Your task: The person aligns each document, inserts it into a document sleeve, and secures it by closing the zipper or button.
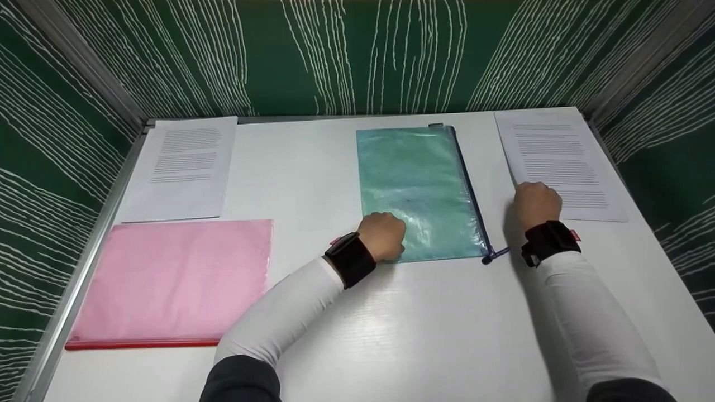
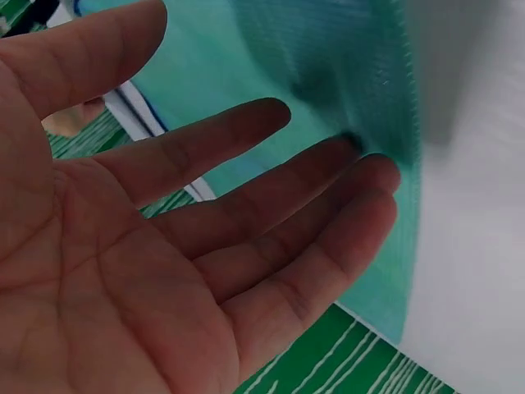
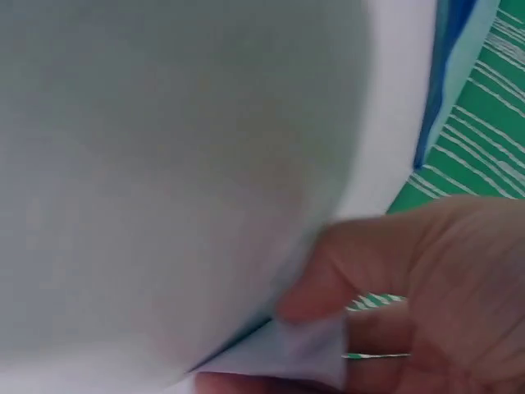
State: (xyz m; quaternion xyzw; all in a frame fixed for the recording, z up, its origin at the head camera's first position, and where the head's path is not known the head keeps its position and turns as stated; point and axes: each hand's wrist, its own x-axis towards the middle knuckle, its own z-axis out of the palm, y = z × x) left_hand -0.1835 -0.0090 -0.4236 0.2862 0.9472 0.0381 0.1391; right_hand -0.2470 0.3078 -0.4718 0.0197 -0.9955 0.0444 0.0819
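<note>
Left hand [image 1: 382,237] has fingers loosely extended, gripping nothing, at near-left corner of teal zip pouch [image 1: 416,184]; contact unclear. Right hand [image 1: 538,205] pinches edge of printed sheets [image 1: 558,162], which lie mostly beyond it. Teal zip pouch lies between and beyond both hands. Pink zip pouch [image 1: 184,273] and second paper stack [image 1: 184,167] sit left of left hand

The left arm [image 1: 293,310] slants forward and rightward, its left hand [image 1: 382,237] loosely extended, thumb apart, while the right arm [image 1: 595,318] reaches forward, its right hand [image 1: 537,206] pinching.
</note>
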